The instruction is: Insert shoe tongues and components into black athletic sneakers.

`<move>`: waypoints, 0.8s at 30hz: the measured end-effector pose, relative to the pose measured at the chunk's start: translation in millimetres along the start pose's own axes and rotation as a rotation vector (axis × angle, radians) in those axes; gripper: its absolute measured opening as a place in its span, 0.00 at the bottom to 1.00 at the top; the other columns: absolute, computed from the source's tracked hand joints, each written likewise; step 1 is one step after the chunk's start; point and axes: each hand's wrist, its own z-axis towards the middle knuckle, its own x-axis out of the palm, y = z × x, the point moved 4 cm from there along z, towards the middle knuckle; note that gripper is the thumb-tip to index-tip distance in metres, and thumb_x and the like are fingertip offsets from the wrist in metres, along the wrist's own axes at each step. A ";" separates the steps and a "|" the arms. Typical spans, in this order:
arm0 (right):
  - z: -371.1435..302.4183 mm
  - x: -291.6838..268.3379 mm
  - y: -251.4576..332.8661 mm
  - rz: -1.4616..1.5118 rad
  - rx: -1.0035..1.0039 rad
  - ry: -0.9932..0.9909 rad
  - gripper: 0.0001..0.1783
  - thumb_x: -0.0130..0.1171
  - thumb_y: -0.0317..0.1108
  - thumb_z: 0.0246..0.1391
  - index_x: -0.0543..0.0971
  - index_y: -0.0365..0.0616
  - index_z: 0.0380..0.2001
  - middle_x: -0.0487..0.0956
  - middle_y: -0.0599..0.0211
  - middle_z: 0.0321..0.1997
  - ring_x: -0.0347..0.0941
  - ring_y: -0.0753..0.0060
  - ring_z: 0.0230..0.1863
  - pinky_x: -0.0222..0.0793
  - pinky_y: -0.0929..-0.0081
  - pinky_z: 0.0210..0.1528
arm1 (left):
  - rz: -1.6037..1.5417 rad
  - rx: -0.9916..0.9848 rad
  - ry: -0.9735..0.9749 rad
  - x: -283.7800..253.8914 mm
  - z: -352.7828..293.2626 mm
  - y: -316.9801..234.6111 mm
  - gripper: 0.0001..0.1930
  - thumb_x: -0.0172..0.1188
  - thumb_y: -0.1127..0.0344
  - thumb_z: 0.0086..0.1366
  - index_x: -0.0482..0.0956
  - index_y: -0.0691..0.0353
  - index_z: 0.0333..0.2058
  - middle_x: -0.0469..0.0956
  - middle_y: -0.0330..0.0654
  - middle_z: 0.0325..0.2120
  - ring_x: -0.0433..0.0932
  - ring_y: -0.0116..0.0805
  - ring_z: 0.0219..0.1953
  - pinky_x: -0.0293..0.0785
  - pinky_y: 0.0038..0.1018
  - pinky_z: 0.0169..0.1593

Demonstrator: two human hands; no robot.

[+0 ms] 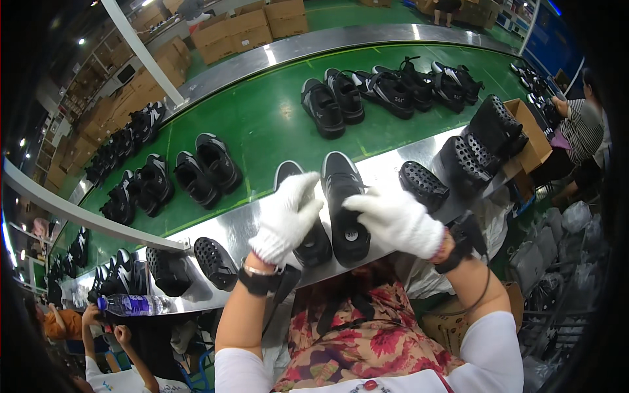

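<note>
Two black shoes with grey toes stand side by side on the metal edge in front of me, toes pointing away. Over the left shoe (315, 243) is my white-gloved left hand (288, 219), its thumb apart from its fingers and nothing visible between them. My right hand (396, 219), gloved too, has its fingers bent in at the collar of the right shoe (342, 177), closed against its side. A round pale mark shows on the insole of that shoe. The glove hides much of the left shoe's upper.
Pairs of black shoes (208, 164) stand along the green belt (268, 147). Black perforated clogs (424, 185) lie on the metal ledge, near an open carton (529, 137). A water bottle (134, 304) lies at left. A white post (98, 213) crosses the left side. Other people sit at both sides.
</note>
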 end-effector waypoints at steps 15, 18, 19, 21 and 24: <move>-20.6 22.2 -53.9 0.987 0.814 -0.202 0.15 0.61 0.31 0.64 0.82 0.32 0.48 0.83 0.67 0.32 0.77 0.82 0.27 0.72 0.84 0.29 | 0.485 0.100 -0.084 21.2 -17.2 -26.9 0.10 0.63 0.72 0.58 0.79 0.60 0.40 0.81 0.51 0.35 0.82 0.54 0.39 0.79 0.42 0.45; -33.9 30.4 -36.9 1.061 0.875 -0.229 0.14 0.62 0.30 0.63 0.83 0.34 0.48 0.84 0.67 0.33 0.77 0.83 0.26 0.71 0.85 0.28 | 0.495 0.066 -0.137 19.2 -20.3 -28.1 0.09 0.63 0.71 0.59 0.80 0.61 0.40 0.81 0.51 0.34 0.82 0.55 0.39 0.79 0.42 0.44; -41.4 37.0 -35.4 1.089 0.904 -0.240 0.13 0.62 0.31 0.63 0.83 0.34 0.47 0.84 0.67 0.33 0.78 0.83 0.27 0.71 0.86 0.28 | 0.493 0.069 -0.133 20.4 -18.8 -28.1 0.09 0.63 0.71 0.59 0.80 0.61 0.40 0.81 0.51 0.34 0.82 0.55 0.39 0.79 0.42 0.44; -51.2 49.0 -29.4 1.109 0.910 -0.257 0.12 0.60 0.32 0.64 0.83 0.39 0.47 0.82 0.70 0.34 0.77 0.84 0.27 0.71 0.86 0.27 | 0.509 0.057 -0.122 22.6 -16.6 -26.5 0.09 0.63 0.71 0.59 0.80 0.62 0.39 0.82 0.52 0.34 0.82 0.54 0.39 0.79 0.42 0.44; -56.5 55.9 -27.2 1.095 0.941 -0.247 0.13 0.61 0.33 0.63 0.83 0.38 0.48 0.83 0.68 0.34 0.78 0.80 0.28 0.74 0.81 0.29 | 0.509 0.038 -0.092 25.2 -14.5 -27.6 0.10 0.63 0.71 0.59 0.79 0.63 0.40 0.82 0.52 0.35 0.82 0.54 0.40 0.79 0.41 0.44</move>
